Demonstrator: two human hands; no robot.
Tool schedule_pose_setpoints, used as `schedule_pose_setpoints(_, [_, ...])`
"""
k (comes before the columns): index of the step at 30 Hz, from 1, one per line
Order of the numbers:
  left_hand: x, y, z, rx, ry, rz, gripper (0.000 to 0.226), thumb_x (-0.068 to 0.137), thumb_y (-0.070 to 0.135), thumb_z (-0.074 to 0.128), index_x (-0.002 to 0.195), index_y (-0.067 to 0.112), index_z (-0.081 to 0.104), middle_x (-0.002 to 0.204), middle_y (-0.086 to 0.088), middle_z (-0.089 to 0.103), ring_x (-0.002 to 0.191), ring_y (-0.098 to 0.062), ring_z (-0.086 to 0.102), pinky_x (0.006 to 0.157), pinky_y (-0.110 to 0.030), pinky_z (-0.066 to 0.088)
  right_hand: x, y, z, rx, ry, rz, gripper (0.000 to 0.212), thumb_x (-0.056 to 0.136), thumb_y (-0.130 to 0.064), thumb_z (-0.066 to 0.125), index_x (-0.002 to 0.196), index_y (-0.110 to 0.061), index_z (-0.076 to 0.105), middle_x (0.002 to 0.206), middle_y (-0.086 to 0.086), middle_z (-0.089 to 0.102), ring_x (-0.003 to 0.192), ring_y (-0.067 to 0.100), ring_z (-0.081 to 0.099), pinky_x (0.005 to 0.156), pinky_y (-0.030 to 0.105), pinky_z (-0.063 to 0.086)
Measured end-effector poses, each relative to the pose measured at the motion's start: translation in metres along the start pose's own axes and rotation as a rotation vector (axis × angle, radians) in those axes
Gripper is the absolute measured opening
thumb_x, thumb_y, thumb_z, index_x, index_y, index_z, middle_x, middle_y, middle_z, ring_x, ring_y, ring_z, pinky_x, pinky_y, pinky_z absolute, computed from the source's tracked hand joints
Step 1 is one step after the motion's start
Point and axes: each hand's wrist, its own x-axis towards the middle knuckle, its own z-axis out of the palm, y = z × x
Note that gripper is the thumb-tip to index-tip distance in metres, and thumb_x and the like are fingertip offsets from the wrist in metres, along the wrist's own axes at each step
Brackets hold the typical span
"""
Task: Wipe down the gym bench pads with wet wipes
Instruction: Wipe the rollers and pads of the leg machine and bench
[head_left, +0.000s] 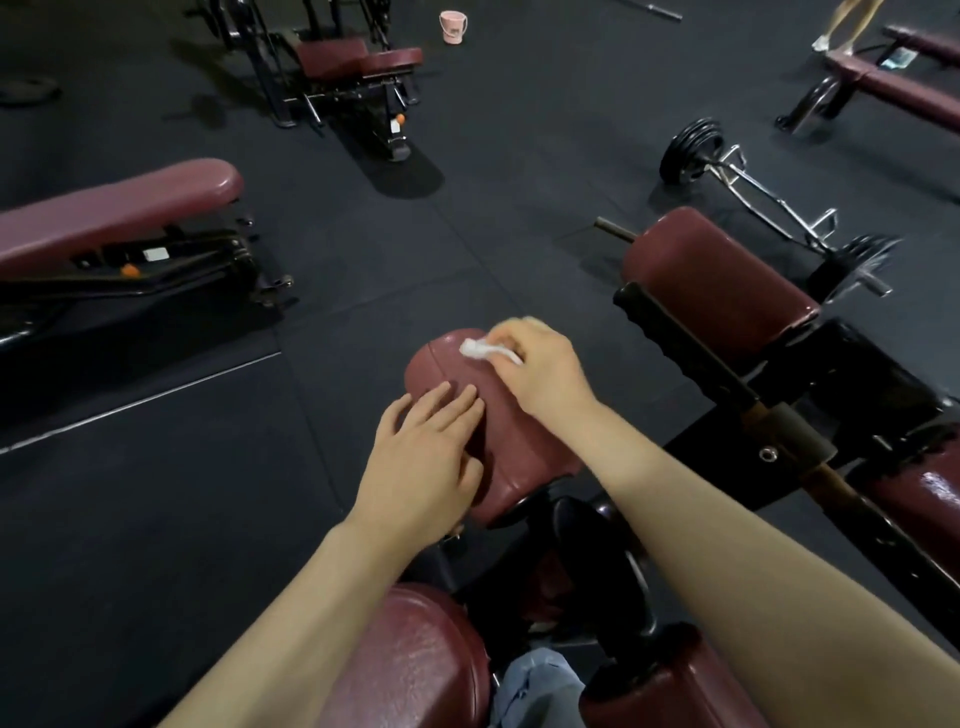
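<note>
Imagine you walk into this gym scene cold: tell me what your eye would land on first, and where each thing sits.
The eye goes first to the centre, where the right hand presses a crumpled white wet wipe onto a maroon roller pad, while the left hand rests flat on the pad's near side. Next come the long maroon bench at the left and a small pink bucket on the dark floor at the top.

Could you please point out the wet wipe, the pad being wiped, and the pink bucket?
wet wipe (480, 348): head view, bunched white part showing beyond the right hand's fingers.
roller pad (511, 441): head view, bare maroon top surface.
pink bucket (452, 27): head view, middle of its side.
</note>
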Motion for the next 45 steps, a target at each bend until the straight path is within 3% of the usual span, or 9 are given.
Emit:
schedule_pose_setpoints(5, [-0.009,-0.003,0.003,-0.102,-0.003,-0.044,0.07,0.084,0.033,0.027,0.154,0.027,0.029,0.161,0.015,0.018,0.15,-0.01,0.008,0.121,-0.034,0.0,0.047,-0.021,0.018,-0.07,-0.144,-0.068,0.009,0.093,-0.024,0.059,0.092,-0.02,0.067,0.089,-0.004,0.058,0.081,0.011,0.056,0.071,0.024,0.043])
schedule_pose_setpoints(10, [-0.015,-0.007,0.011,-0.174,0.012,-0.054,0.073,0.082,0.03,0.031,0.154,0.029,0.025,0.161,0.017,0.015,0.15,-0.008,0.008,0.118,-0.028,-0.001,-0.048,-0.015,-0.033,-0.096,-0.279,-0.153,0.022,0.089,-0.007,0.059,0.092,-0.028,0.065,0.079,-0.018,0.05,0.076,0.0,0.051,0.071,0.017,0.04])
schedule_pose_setpoints(14, [-0.02,-0.019,0.019,-0.294,-0.002,-0.078,0.074,0.081,0.029,0.035,0.154,0.034,0.023,0.16,0.024,0.009,0.149,-0.002,0.005,0.114,-0.022,0.002,-0.111,-0.014,-0.064,-0.046,-0.382,-0.133,0.028,0.087,-0.002,0.059,0.09,-0.029,0.065,0.101,-0.024,0.062,0.099,0.001,0.06,0.085,0.021,0.047])
schedule_pose_setpoints(19, [-0.031,-0.029,0.03,-0.408,-0.032,-0.111,0.078,0.078,0.028,0.038,0.154,0.036,0.021,0.158,0.031,0.005,0.146,0.005,0.0,0.116,-0.023,0.006,-0.022,-0.021,0.001,-0.118,-0.231,-0.149,0.012,0.089,-0.01,0.053,0.097,-0.013,0.063,0.099,0.003,0.064,0.093,0.024,0.062,0.081,0.039,0.05])
schedule_pose_setpoints(23, [-0.034,-0.036,0.033,-0.489,-0.053,-0.139,0.074,0.079,0.027,0.036,0.152,0.034,0.029,0.156,0.03,0.012,0.147,0.001,0.009,0.121,-0.034,0.011,0.051,-0.033,0.035,-0.245,-0.187,-0.116,0.013,0.093,-0.011,0.048,0.1,-0.01,0.059,0.1,0.008,0.061,0.093,0.028,0.058,0.078,0.036,0.044])
schedule_pose_setpoints(26, [-0.021,-0.033,0.021,-0.446,0.05,-0.174,0.072,0.077,0.026,0.036,0.149,0.03,0.037,0.155,0.022,0.026,0.148,-0.006,0.015,0.122,-0.039,0.015,0.026,-0.026,0.02,-0.243,-0.24,-0.127,0.016,0.091,-0.011,0.047,0.101,-0.012,0.061,0.106,0.008,0.063,0.098,0.029,0.059,0.084,0.039,0.046])
schedule_pose_setpoints(33, [-0.016,-0.029,0.026,-0.184,0.02,-0.056,0.091,0.081,0.012,0.051,0.158,0.026,0.004,0.163,0.014,-0.004,0.151,-0.01,-0.005,0.121,-0.033,-0.003,-0.098,-0.021,-0.05,-0.119,-0.342,-0.1,0.017,0.092,-0.016,0.048,0.088,-0.031,0.056,0.101,-0.032,0.057,0.095,0.004,0.059,0.081,0.021,0.045])
schedule_pose_setpoints(39, [-0.027,-0.031,0.038,-0.25,-0.034,-0.111,0.092,0.085,0.013,0.053,0.157,0.026,-0.002,0.162,0.015,-0.008,0.15,-0.008,-0.007,0.123,-0.034,0.001,0.03,-0.014,0.025,-0.191,-0.181,-0.047,0.017,0.096,-0.016,0.047,0.106,-0.01,0.059,0.109,0.007,0.062,0.099,0.026,0.059,0.084,0.035,0.046])
schedule_pose_setpoints(45, [-0.012,-0.042,0.018,-0.313,0.016,-0.138,0.086,0.081,0.01,0.051,0.157,0.028,0.014,0.163,0.016,0.006,0.151,-0.01,-0.003,0.121,-0.04,0.006,-0.045,-0.016,-0.008,-0.158,-0.247,-0.019,0.026,0.092,-0.018,0.043,0.104,-0.022,0.066,0.117,-0.009,0.063,0.114,0.011,0.056,0.097,0.026,0.044])
